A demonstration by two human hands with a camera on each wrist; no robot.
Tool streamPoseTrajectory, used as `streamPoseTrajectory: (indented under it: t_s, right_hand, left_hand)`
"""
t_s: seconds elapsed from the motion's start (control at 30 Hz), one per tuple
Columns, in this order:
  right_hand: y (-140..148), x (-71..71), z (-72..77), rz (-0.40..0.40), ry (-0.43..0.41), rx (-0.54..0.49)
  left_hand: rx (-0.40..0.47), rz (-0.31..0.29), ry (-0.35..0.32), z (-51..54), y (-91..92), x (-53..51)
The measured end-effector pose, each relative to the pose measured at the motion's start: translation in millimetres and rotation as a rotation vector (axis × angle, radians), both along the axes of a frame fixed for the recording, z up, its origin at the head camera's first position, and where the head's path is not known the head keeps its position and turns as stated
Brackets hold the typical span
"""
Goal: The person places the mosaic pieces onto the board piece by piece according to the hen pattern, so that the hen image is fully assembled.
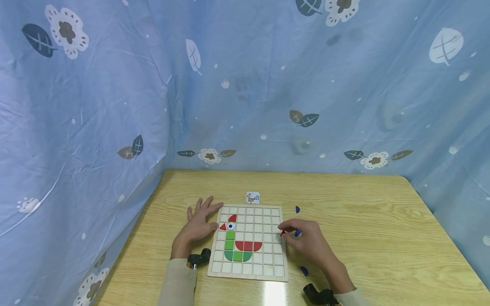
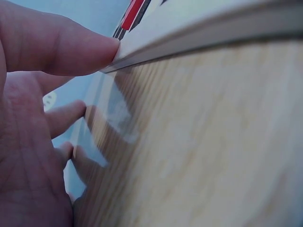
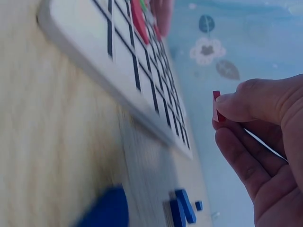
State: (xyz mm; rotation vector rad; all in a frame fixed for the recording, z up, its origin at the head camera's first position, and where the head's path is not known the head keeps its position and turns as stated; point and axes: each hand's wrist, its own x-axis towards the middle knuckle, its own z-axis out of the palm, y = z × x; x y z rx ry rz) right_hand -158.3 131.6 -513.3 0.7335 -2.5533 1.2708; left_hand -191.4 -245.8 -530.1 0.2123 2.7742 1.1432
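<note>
Directions read from the board's centre, 12 being away from the person.

- Grid board [image 1: 266, 269], pale wood, flat on the surface [image 1: 367, 221].
- Left hand [image 1: 197, 228]: at 10 o'clock, fingers spread, thumb against the board's edge, index fingertip by its corner; grasping nothing.
- Right hand [image 1: 304, 238]: at 3 o'clock, thumb and forefinger nearly closed, pinching one small red piece [image 3: 216, 105] over the board's edge.
- Set on board: red quarter-round [image 1: 232, 218], 11 o'clock; red triangle [image 1: 223, 227] and eye tile [image 1: 231, 226], side by side, 10 o'clock; two green squares [image 1: 229, 245] below the eye; red row [image 1: 248, 246] of three, near centre; green row [image 1: 237, 256] of three, 7 o'clock.
- Blue half-rounds [image 1: 304, 271], loose: one at 4 o'clock, one at 2; more blue at 3, partly hidden by the right hand, count unclear.
- Pattern card [image 1: 252, 197]: 12 o'clock, just beyond the board.
- Blue printed cloth [image 1: 264, 85]: hanging beyond the surface.
</note>
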Motion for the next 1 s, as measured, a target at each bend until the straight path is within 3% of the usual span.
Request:
streamPoseTrajectory:
  t_s: [0.3,0.83,1.0]
  right_hand:
    - [-27,18.8,-3.9,0.08,-0.013,-0.042]
    - [-87,46.4,-17.4,0.234,-0.142,-0.085]
    - [-100,53.0,-16.4,0.286,-0.085,-0.071]
  left_hand:
    - [0.005,-0.003,0.001,0.0,-0.1,-0.7]
    - [-0.001,-0.004,0.004,-1.2,-0.9,-1.6]
    - [0.006,-0.004,0.006,-1.2,-1.0,-1.6]
